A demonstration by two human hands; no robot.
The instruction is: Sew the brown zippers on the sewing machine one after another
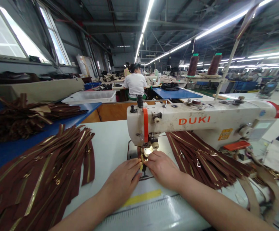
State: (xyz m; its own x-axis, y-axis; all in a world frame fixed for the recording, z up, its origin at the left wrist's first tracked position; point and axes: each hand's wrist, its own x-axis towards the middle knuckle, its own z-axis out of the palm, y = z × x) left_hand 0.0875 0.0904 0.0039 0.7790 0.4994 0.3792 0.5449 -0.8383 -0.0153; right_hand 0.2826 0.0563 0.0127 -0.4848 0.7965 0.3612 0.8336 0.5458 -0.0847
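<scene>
Under the needle of the white sewing machine [168, 117] lies a brown zipper [142, 156] with gold teeth, mostly covered by fingers. My left hand [123, 179] presses its closed fingers on the zipper's left side, just in front of the presser foot. From the right, my right hand [162, 169] pinches the same zipper with curled fingers, close beside the lit needle plate. My fingertips hide much of the piece between them. A heap of brown zippers [45, 173] spreads over the table to my left. Behind my right hand, more brown zippers [202, 160] fan out beneath the machine arm.
A ruler strip [149, 205] and yellow tape [143, 197] run along the table's front. Beige straps [250, 192] hang at the right. Two brown thread cones [193, 65] stand behind the machine. Ahead, a person in a white shirt [135, 85] sits facing away.
</scene>
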